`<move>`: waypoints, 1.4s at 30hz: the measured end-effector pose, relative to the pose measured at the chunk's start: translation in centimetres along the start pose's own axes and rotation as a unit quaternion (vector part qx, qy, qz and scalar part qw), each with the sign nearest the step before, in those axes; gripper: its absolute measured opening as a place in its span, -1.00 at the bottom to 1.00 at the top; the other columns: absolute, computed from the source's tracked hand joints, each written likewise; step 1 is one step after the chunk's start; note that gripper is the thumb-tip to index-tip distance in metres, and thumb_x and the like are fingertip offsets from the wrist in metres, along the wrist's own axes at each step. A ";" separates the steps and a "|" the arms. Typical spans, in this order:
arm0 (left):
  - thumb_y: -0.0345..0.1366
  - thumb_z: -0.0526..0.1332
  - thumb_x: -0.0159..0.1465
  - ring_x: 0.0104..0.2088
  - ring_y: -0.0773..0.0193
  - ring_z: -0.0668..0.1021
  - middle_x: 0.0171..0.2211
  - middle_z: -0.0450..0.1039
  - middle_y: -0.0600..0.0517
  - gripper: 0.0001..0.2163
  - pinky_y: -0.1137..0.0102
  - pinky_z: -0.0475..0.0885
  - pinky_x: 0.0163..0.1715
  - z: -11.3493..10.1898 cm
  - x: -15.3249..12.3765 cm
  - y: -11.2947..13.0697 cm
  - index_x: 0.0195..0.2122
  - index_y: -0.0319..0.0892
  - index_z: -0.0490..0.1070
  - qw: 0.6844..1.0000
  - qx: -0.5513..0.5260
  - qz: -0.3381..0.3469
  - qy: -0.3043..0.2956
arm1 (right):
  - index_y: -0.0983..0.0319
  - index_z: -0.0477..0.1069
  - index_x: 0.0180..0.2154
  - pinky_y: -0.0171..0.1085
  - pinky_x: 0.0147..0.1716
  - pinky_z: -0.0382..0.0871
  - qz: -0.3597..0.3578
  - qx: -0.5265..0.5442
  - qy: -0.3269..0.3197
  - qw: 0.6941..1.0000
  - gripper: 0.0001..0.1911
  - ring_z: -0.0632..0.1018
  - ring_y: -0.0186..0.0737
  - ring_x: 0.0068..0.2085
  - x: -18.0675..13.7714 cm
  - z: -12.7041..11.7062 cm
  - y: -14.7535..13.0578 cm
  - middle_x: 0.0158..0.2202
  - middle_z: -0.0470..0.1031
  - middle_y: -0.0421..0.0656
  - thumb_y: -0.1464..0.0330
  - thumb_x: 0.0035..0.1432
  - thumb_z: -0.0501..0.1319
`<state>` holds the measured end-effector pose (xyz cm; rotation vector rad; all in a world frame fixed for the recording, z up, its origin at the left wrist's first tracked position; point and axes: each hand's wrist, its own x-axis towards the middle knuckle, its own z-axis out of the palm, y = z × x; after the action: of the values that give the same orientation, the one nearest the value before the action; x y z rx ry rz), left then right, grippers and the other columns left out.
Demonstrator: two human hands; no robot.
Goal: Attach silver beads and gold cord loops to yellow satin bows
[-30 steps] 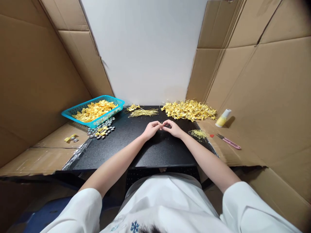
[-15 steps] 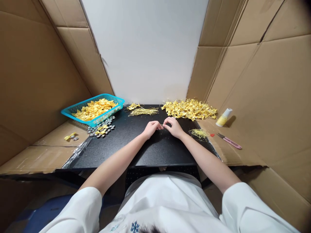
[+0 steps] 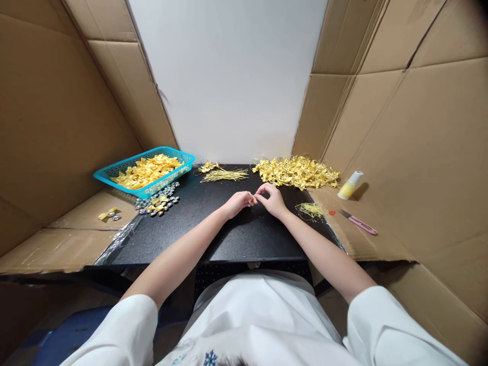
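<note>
My left hand and my right hand meet at the fingertips above the black table top. Both are closed in a pinch, thumbs against fingers. Whatever lies between them is too small and too covered to make out. Just behind the hands is a bundle of thin gold cords. Beyond my right hand spreads a heap of yellow ribbon bows with cord loops. A small tangle of yellow thread sits to the right of that hand.
At the left stands a blue basket of yellow bows, with silvery beads in front. On the right cardboard are a thread spool, pink-handled snips and a red scrap. Cardboard walls rise on both sides.
My left hand has turned slightly, its fingers less curled. The thin strand that showed between my fingertips is now hard to see. My right hand stays almost in place.
</note>
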<state>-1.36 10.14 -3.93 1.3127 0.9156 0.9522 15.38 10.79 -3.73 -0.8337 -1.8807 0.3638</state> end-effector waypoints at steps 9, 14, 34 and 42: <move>-0.18 0.17 0.34 -0.28 0.30 0.53 -0.19 0.47 -0.04 -0.74 0.33 0.51 -0.28 0.0 -0.2 0.4 -0.09 -0.27 0.40 0.999 -0.030 -0.013 0.007 | 0.18 0.42 -0.47 -0.16 -0.13 0.26 0.002 -0.012 -0.020 1.000 -0.92 0.44 -0.19 -0.25 0.0 -0.4 -0.3 -0.35 0.49 -0.18 0.43 0.06 0.24; -0.19 0.17 0.33 -0.25 0.28 0.54 -0.16 0.46 -0.05 -0.73 0.30 0.52 -0.26 0.1 -0.1 0.3 -0.05 -0.27 0.39 0.999 -0.036 -0.023 0.019 | 0.18 0.45 -0.47 -0.13 -0.10 0.24 0.004 -0.018 -0.035 0.999 -0.93 0.44 -0.17 -0.22 -0.2 -0.4 -0.4 -0.33 0.50 -0.17 0.36 0.03 0.30; -0.18 0.17 0.33 -0.18 0.24 0.54 -0.10 0.45 -0.07 -0.71 0.25 0.52 -0.19 -0.1 -0.2 0.6 -0.02 -0.26 0.38 0.996 -0.067 -0.025 0.055 | 0.11 0.60 -0.35 -0.03 -0.02 0.35 -0.011 0.009 -0.012 1.000 -0.90 0.54 -0.09 -0.13 -0.2 -0.2 -0.5 -0.23 0.62 -0.13 0.39 0.07 0.30; -0.19 0.17 0.33 -0.16 0.22 0.54 -0.08 0.44 -0.08 -0.71 0.24 0.52 -0.18 -0.2 -0.1 0.4 -0.01 -0.25 0.38 0.997 -0.060 -0.029 0.046 | 0.10 0.61 -0.31 -0.04 0.01 0.36 0.010 0.026 -0.004 1.000 -0.90 0.55 -0.10 -0.10 -0.3 0.0 -0.6 -0.21 0.63 -0.14 0.36 0.09 0.31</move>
<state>-1.57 10.16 -3.57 1.1422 0.9469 1.0127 15.29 10.13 -3.61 -0.8184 -1.8641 0.4283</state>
